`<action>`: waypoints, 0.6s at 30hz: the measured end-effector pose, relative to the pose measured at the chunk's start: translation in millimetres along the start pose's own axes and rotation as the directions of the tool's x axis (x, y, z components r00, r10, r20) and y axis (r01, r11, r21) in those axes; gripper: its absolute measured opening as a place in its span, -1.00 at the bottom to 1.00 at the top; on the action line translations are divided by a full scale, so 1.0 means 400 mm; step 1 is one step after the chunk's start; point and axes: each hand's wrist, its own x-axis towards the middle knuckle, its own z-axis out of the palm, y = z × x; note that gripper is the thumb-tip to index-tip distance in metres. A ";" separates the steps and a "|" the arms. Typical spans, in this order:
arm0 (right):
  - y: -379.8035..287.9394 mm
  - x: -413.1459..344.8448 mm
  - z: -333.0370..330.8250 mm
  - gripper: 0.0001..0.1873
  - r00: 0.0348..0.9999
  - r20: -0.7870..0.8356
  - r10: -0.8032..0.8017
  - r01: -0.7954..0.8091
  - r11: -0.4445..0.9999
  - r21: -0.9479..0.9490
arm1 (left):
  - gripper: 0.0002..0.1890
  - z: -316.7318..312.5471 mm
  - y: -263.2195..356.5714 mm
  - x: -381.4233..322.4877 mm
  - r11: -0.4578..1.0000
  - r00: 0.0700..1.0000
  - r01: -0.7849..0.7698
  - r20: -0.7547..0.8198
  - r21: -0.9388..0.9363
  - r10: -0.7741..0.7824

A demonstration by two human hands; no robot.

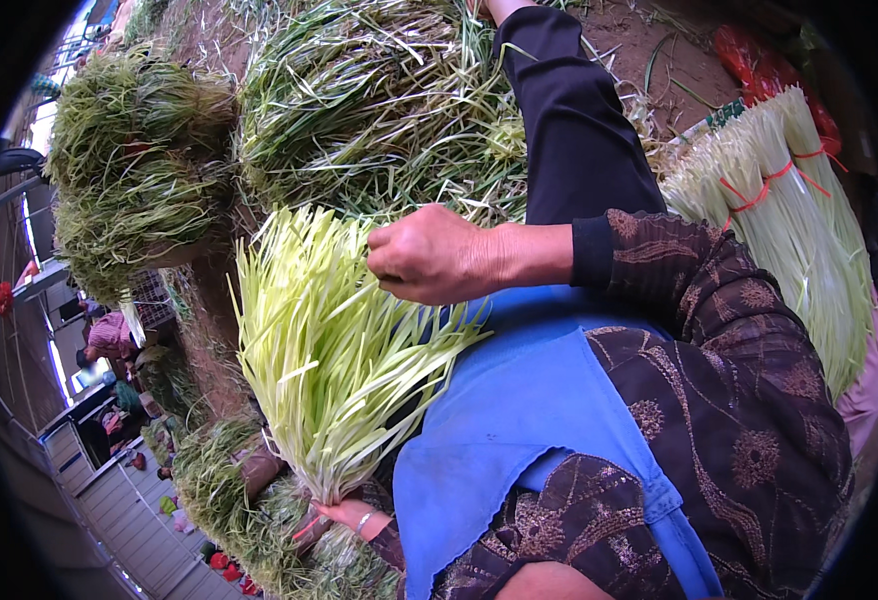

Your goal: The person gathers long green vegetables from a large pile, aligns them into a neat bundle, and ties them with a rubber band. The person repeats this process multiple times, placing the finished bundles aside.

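A loose bunch of pale yellow-green blanched chives (326, 330) fans out before me, its leaf tips pointing away from my left hand. My left hand (349, 514), with a bracelet at the wrist, grips the bunch at its narrow root end. Over the upper right edge of the leaves is my right hand (439, 255), its fingers curled into a fist; whether a leaf is inside it is hidden. A blue apron (514, 405) covers my lap beside the bunch. My dark trouser leg (581, 127) stretches toward the top of the view.
A large heap of green chives (379, 97) lies along my leg. Tied green bundles (139, 165) are stacked at upper left, with more bundles (221, 472) at lower left. Pale chive bundles with red ties (776, 202) stand at right. Another person (113, 334) is farther off.
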 end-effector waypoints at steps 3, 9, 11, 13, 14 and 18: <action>0.046 0.006 -0.039 -0.84 0.981 -0.135 0.142 -0.125 0.984 0.129 | -0.27 -0.034 -0.026 0.023 0.994 0.998 0.048 0.043 -0.103 -0.043; 0.181 -0.040 -0.249 -0.62 0.813 -0.401 0.421 -0.527 0.826 -0.200 | -0.34 -0.021 -0.048 -0.013 1.000 0.998 0.010 -0.062 0.001 -0.010; 0.207 -0.079 -0.263 -0.68 0.805 -0.360 0.471 -0.583 0.742 -0.332 | -0.34 -0.007 -0.043 -0.031 1.000 0.997 0.020 -0.076 0.007 -0.019; 0.216 -0.113 -0.241 -0.72 0.867 -0.328 0.375 -0.490 0.760 -0.426 | -0.34 0.006 -0.038 -0.040 1.000 0.996 0.020 -0.090 0.013 -0.019; 0.217 -0.123 -0.226 -0.73 0.870 -0.285 0.402 -0.492 0.738 -0.461 | -0.35 0.007 -0.033 -0.045 1.000 0.996 0.026 -0.090 0.014 -0.024; 0.204 -0.120 -0.166 -0.59 0.732 0.286 0.619 -0.525 0.779 -0.342 | -0.35 0.013 -0.026 -0.049 0.999 0.996 0.037 -0.086 0.030 -0.034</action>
